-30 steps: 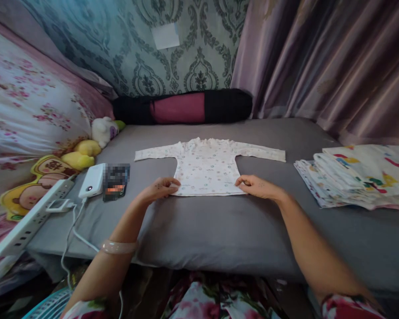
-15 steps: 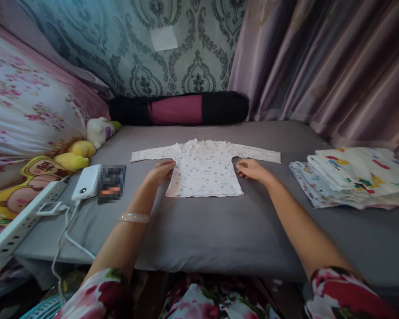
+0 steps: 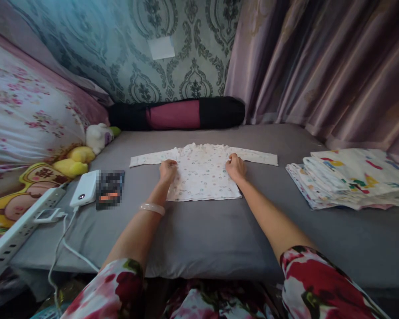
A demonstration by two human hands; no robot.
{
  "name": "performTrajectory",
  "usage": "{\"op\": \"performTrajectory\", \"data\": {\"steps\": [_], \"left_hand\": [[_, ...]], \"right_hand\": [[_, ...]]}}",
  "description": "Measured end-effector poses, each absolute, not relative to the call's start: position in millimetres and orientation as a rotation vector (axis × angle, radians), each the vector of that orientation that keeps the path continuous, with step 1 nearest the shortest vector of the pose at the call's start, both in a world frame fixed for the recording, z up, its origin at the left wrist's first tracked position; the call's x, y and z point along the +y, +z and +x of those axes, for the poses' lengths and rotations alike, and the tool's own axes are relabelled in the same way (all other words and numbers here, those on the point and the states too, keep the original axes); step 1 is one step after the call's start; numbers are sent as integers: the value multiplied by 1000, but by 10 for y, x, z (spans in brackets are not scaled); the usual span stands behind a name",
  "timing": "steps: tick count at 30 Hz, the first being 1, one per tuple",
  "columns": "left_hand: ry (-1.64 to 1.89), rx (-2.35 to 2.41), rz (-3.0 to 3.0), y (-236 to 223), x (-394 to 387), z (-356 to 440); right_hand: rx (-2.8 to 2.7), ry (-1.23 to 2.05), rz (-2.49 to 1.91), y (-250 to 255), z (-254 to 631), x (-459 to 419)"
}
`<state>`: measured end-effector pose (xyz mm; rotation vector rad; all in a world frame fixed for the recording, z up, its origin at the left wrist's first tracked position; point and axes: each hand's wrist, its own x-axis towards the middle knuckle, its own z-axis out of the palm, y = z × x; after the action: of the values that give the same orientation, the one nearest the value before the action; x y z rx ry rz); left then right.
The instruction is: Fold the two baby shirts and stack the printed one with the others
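Observation:
A small white long-sleeved shirt (image 3: 204, 175) with a tiny scattered print lies flat, its sleeves spread out to both sides and its hem toward me. My left hand (image 3: 168, 171) is at the shirt's left side just below the armpit, fingers curled closed on the fabric edge. On the opposite side, my right hand (image 3: 236, 167) pinches the cloth below the right sleeve. Exactly how much fabric sits between the fingers is hidden.
A pile of folded clothes (image 3: 355, 179) lies to the right. On the left are a white power bank (image 3: 84, 188), a blurred-out dark item (image 3: 110, 189), a power strip (image 3: 23, 228) with cables and plush toys (image 3: 69, 166). A black-and-maroon bolster (image 3: 173, 114) lies along the wall.
Both hands have come inward from beside the shirt onto its side edges, the right one moving farther left. The shirt itself lies spread as before. The view has tilted slightly.

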<state>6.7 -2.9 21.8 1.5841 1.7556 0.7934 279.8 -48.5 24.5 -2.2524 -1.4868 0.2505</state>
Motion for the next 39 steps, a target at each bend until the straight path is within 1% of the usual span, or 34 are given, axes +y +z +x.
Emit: {"op": "performTrajectory", "data": {"steps": [3, 8, 10, 13, 15, 16, 20, 23, 26, 29, 31, 35, 39], "left_hand": [[758, 1957, 1705, 218, -90, 92], [535, 2055, 2155, 328, -252, 204], [460, 1962, 2327, 345, -346, 338], [413, 1726, 2484, 264, -505, 614], [362, 1539, 2561, 161, -605, 765], [358, 1529, 2545, 110, -649, 812], [386, 1611, 2513, -13, -767, 814], [364, 1678, 2514, -17, -809, 768], [341, 1689, 2520, -1, -825, 775], [328, 1683, 2508, 18, -831, 795], [325, 1671, 2493, 32, -836, 791], [361, 1698, 2435, 59, -852, 743], [360, 1774, 2326, 75, -851, 696]], "right_hand": [[-1610, 193, -2307, 298, 2767, -546], [-1777, 15, -2272, 368, 2679, -618], [-1945, -36, -2119, 336, 2574, -665], [-2234, 4, -1809, 212, 2353, -773], [-2289, 46, -1739, 119, 2243, -856], [-2308, 75, -1729, 80, 2220, -895], [-2304, 111, -1837, 6, 2348, -1000], [-2210, 62, -1994, 25, 2505, -1031], [-2194, -32, -2044, 117, 2547, -1014], [-2238, -97, -2039, 247, 2478, -881], [-2259, -81, -2013, 302, 2408, -702], [-2256, 47, -1927, 268, 2280, -197], [-2156, 190, -2051, 160, 2243, 262]]}}
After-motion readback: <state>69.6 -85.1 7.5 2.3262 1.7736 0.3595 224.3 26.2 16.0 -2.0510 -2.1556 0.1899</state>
